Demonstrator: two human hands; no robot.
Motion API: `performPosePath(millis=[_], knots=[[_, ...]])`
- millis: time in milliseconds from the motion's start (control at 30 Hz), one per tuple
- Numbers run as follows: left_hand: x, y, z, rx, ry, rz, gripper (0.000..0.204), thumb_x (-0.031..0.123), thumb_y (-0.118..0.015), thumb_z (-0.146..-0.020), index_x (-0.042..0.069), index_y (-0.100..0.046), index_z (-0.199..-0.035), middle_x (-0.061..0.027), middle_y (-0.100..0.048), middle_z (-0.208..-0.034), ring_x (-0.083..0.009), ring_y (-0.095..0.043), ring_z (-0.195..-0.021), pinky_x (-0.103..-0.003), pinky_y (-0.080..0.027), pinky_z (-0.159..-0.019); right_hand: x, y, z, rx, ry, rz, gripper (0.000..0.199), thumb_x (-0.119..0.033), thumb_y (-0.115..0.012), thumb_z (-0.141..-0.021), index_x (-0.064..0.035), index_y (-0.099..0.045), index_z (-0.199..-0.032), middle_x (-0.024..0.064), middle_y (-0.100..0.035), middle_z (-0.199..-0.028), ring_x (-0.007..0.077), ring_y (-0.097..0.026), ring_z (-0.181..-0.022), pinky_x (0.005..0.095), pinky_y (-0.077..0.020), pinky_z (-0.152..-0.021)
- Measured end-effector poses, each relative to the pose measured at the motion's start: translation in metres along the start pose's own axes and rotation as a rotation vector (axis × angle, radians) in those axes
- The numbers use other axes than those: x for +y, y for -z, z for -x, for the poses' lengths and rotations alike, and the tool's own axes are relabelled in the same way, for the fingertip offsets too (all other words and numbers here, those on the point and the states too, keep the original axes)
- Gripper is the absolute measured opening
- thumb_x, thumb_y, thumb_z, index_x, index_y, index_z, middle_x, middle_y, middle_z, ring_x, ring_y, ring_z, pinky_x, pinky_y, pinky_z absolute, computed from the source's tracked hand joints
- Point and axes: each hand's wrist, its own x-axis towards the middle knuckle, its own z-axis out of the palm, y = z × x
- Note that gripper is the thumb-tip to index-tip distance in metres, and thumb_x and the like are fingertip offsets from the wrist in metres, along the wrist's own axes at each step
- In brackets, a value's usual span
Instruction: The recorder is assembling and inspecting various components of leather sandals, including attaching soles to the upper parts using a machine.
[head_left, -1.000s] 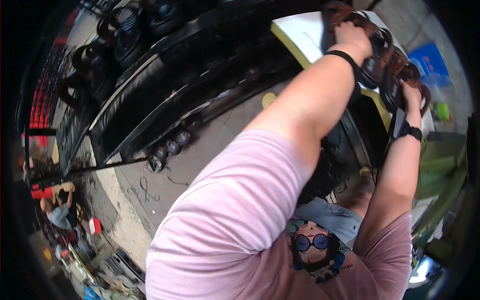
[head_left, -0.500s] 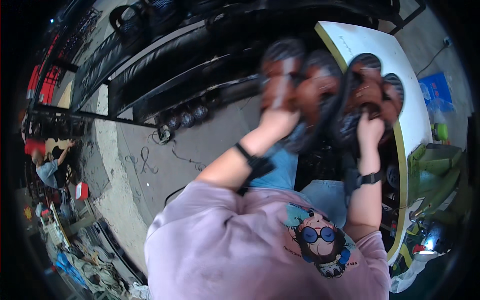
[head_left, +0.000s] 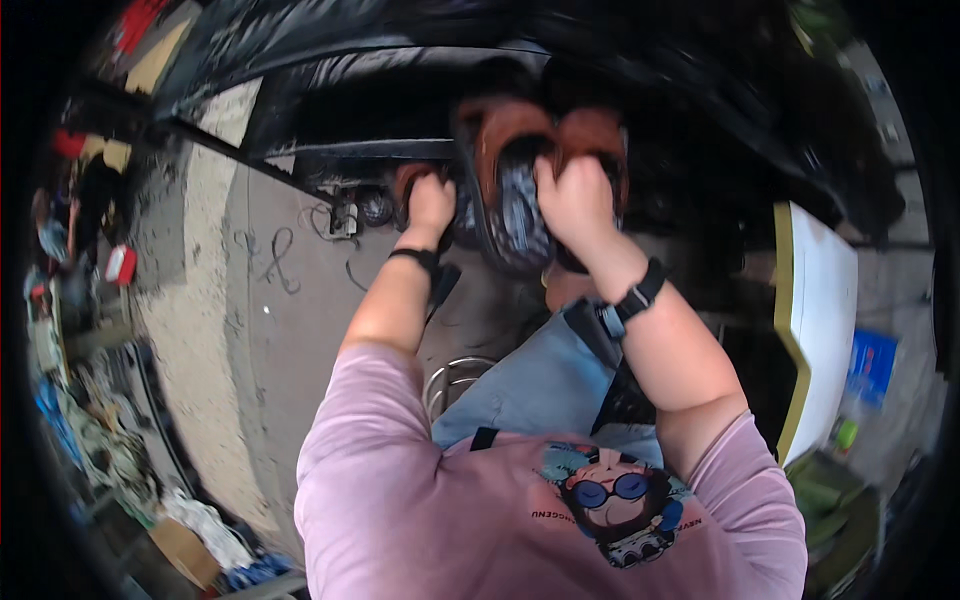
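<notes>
My right hand is closed on a pair of brown-strapped sandals with dark patterned footbeds. The nearer sandal faces me, and the other sandal is partly hidden behind my fingers. Lower and to the left, my left hand is closed around another brown sandal. Most of that one is covered by my hand, and whether a second goes with it I cannot tell. Both hands are in front of a low black rack. Black bands with small devices circle both wrists.
Round dark items and a small pale box with a cable lie beneath the rack. A white table with a yellow edge stands to my right. A metal ring frame is by my knee. Another person is at far left.
Both hands have swung left with the sandals, away from the white table to the black rack. My left hand is now lower and apart from the right. The view has turned right.
</notes>
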Motion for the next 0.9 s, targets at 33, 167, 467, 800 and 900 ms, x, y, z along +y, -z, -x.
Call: performPosePath(millis=[33, 167, 467, 800, 900], knots=[[0.005, -0.012, -0.029, -0.040, -0.014, 0.117, 0.040, 0.025, -0.055, -0.082, -0.005, -0.057, -0.108, -0.0307, -0.055, -0.110, -0.0436, -0.052, -0.103, -0.045, -0.042, -0.091, -0.005, -0.010, -0.028, -0.003, -0.034, 0.005, 0.040, -0.031, -0.053, -0.084, 0.0057, -0.064, -0.072, 0.0279, -0.061, -0.081, 0.0411, -0.060, -0.078, 0.0459, -0.0484, -0.073], [-0.019, -0.064, -0.091, 0.300, -0.318, -0.064, 0.042, 0.027, -0.050, -0.085, 0.001, -0.054, -0.118, -0.0261, -0.051, -0.121, -0.0375, -0.047, -0.116, -0.041, -0.036, -0.100, -0.011, -0.100, -0.117, -0.113, -0.117, -0.167, 0.040, -0.031, -0.046, -0.088, 0.0052, -0.065, -0.087, 0.0288, -0.061, -0.093, 0.0414, -0.060, -0.089, 0.0445, -0.0469, -0.083], [0.012, -0.008, 0.003, 0.237, 0.386, 1.166, 0.016, 0.008, -0.053, -0.081, -0.002, -0.061, -0.090, -0.0088, -0.064, -0.081, -0.0168, -0.059, -0.072, -0.030, -0.049, -0.070, 0.043, -0.034, -0.032, -0.033, 0.008, -0.760, 0.043, 0.000, -0.065, -0.079, 0.0005, -0.050, -0.119, 0.0132, -0.057, -0.111, 0.0118, -0.061, -0.087, 0.0212, -0.0501, -0.065], [-0.014, 0.113, -0.102, 1.164, 0.634, 1.284, 0.044, 0.008, -0.069, -0.076, -0.010, -0.054, -0.113, -0.0157, -0.062, -0.111, -0.0243, -0.059, -0.095, -0.032, -0.044, -0.086, 0.098, -0.052, 0.058, -0.392, -0.024, -0.404, 0.017, -0.005, -0.064, -0.077, -0.0019, -0.063, -0.094, 0.0087, -0.064, -0.085, 0.0146, -0.059, -0.065, 0.0263, -0.0485, -0.061], [-0.038, 0.107, -0.119, 1.211, 0.656, 1.118, 0.038, 0.007, -0.068, -0.076, -0.012, -0.056, -0.107, -0.0171, -0.064, -0.104, -0.0256, -0.061, -0.087, -0.033, -0.046, -0.082, 0.057, -0.086, 0.048, -0.580, -0.036, -0.361, 0.017, -0.009, -0.065, -0.077, -0.0021, -0.063, -0.092, 0.0131, -0.064, -0.085, 0.0227, -0.063, -0.070, 0.0308, -0.0504, -0.064]])
